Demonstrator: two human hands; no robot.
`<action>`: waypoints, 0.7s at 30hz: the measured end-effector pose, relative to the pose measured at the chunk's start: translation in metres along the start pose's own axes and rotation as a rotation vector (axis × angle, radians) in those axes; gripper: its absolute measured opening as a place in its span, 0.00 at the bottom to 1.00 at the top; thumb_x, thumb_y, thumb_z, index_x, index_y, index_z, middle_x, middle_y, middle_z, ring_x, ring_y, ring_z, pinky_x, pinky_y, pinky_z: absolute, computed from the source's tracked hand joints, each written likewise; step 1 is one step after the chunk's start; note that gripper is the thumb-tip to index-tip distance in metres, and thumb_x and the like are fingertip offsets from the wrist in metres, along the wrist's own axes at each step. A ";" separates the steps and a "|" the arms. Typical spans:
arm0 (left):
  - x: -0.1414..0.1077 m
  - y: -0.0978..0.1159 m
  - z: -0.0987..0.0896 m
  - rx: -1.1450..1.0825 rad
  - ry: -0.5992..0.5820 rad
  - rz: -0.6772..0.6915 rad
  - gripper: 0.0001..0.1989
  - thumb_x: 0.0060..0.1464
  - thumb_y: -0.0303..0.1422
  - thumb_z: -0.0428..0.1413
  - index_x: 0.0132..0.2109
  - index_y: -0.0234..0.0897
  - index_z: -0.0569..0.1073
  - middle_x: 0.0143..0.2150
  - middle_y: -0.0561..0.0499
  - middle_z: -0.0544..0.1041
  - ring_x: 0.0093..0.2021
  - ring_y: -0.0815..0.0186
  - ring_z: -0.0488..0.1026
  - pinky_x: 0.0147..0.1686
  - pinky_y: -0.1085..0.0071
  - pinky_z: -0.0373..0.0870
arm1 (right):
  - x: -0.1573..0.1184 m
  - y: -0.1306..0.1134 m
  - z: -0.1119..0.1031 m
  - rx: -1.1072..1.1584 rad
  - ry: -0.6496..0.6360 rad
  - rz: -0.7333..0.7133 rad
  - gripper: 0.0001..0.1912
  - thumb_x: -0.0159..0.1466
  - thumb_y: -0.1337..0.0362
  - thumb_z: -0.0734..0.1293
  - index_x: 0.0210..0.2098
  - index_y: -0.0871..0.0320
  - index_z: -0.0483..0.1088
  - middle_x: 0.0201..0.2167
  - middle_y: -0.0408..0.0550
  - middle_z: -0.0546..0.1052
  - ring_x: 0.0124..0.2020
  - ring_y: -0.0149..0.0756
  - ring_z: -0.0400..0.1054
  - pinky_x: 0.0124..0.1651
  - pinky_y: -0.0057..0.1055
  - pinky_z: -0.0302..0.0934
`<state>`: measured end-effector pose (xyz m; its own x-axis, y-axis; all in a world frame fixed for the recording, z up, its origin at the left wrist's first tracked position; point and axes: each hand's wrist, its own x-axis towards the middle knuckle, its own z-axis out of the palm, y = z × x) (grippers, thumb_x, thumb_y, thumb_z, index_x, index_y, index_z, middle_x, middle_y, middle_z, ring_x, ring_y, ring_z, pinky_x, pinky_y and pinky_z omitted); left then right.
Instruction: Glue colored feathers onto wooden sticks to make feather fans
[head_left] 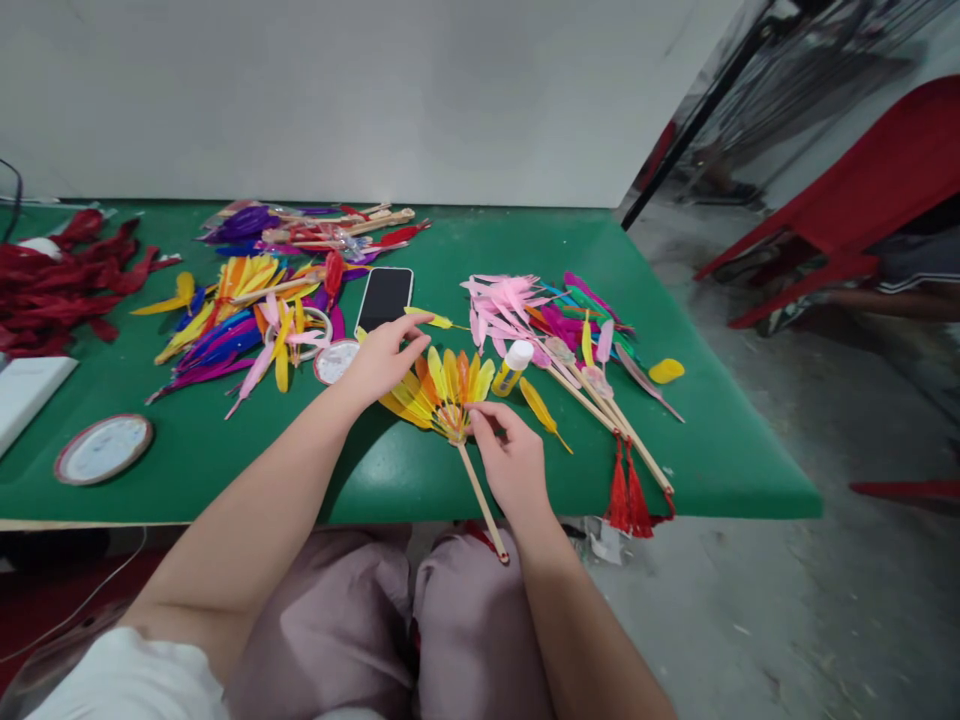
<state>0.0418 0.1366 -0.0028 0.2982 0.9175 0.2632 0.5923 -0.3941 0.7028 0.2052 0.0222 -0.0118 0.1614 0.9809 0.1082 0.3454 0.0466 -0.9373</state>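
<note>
A feather fan (439,385) of yellow and orange feathers lies at the table's front, its wooden handle (480,495) sticking out over the edge. My right hand (511,455) is at the fan's right side, thumb and forefinger closed on it near the base of the feathers. Over the fan's upper left reaches my left hand (386,360), fingers stretched out, fingertips by a loose yellow feather (442,321). Whether they touch that feather I cannot tell. A glue stick (513,367) stands upright just right of the fan, with another yellow feather (544,412) beside it.
Pink and magenta feather fans (510,310) with red tassels (628,490) lie on the right. A phone (385,297), a heap of coloured feathers (240,310), a round lid (103,449) and dark red strips (67,285) lie leftward. A red chair (847,200) stands beyond the green table (727,440).
</note>
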 end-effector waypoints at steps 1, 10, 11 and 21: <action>0.001 -0.002 0.001 -0.029 0.007 -0.020 0.17 0.54 0.34 0.47 0.51 0.39 0.66 0.35 0.51 0.75 0.37 0.67 0.70 0.40 0.68 0.64 | 0.000 0.000 0.000 -0.002 0.001 0.000 0.10 0.58 0.61 0.61 0.33 0.58 0.71 0.28 0.44 0.75 0.28 0.32 0.69 0.30 0.26 0.60; 0.001 0.000 0.005 -0.033 -0.073 -0.080 0.20 0.48 0.31 0.52 0.50 0.41 0.66 0.32 0.53 0.75 0.32 0.68 0.71 0.38 0.69 0.65 | 0.000 0.000 -0.001 -0.002 -0.007 0.006 0.10 0.58 0.61 0.60 0.34 0.58 0.71 0.29 0.44 0.75 0.28 0.32 0.68 0.28 0.26 0.59; 0.001 0.000 0.004 -0.037 -0.080 -0.077 0.20 0.48 0.31 0.53 0.50 0.41 0.67 0.32 0.53 0.75 0.32 0.68 0.71 0.38 0.70 0.65 | 0.000 0.000 -0.001 -0.001 -0.008 0.006 0.10 0.58 0.61 0.60 0.34 0.58 0.71 0.29 0.44 0.75 0.28 0.32 0.68 0.28 0.26 0.59; 0.001 -0.001 0.003 -0.039 -0.074 -0.084 0.18 0.51 0.31 0.50 0.50 0.40 0.67 0.33 0.52 0.76 0.33 0.68 0.72 0.37 0.70 0.66 | 0.001 -0.002 0.001 -0.032 -0.003 -0.022 0.10 0.58 0.61 0.60 0.34 0.58 0.70 0.29 0.44 0.75 0.28 0.31 0.68 0.29 0.26 0.59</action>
<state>0.0437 0.1382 -0.0051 0.3037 0.9402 0.1540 0.5887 -0.3123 0.7456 0.2039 0.0238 -0.0106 0.1510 0.9803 0.1274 0.3783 0.0618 -0.9236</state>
